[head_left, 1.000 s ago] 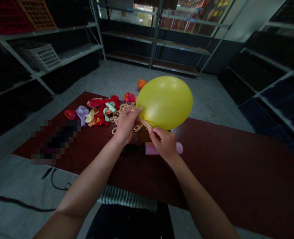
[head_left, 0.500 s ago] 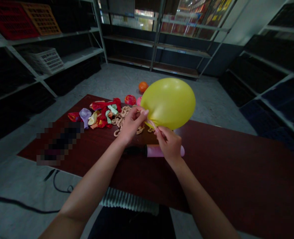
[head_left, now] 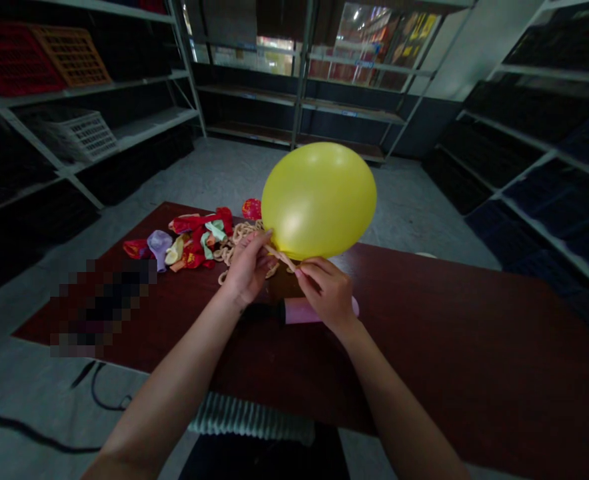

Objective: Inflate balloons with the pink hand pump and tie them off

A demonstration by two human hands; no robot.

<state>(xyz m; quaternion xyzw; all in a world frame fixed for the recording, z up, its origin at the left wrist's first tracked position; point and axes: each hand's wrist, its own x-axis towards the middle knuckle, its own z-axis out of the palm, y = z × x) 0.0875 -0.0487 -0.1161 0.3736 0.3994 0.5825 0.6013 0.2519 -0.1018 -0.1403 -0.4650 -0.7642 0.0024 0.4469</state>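
A large inflated yellow balloon (head_left: 319,199) is above the far edge of the dark red table (head_left: 449,320). At its lower side a beige cord (head_left: 282,256) is stretched between my hands. My left hand (head_left: 248,265) pinches the cord's left end, close to the balloon. The fingertips of my right hand (head_left: 327,288) are closed on its right end. Beneath my right hand lies a pink and black pump (head_left: 302,311), partly covered by it. More beige cord (head_left: 223,255) is piled beyond my left hand.
Uninflated balloons in several colours (head_left: 194,243) lie on the table's left part, near a pixelated dark item (head_left: 112,300). A red patterned balloon (head_left: 252,209) shows past the far edge. Shelves with a red crate (head_left: 17,59) and a white basket (head_left: 87,135) stand at the left.
The view has shifted. The yellow balloon sits slightly further left, and more cord shows between my hands. The orange ball beyond the table is no longer visible.
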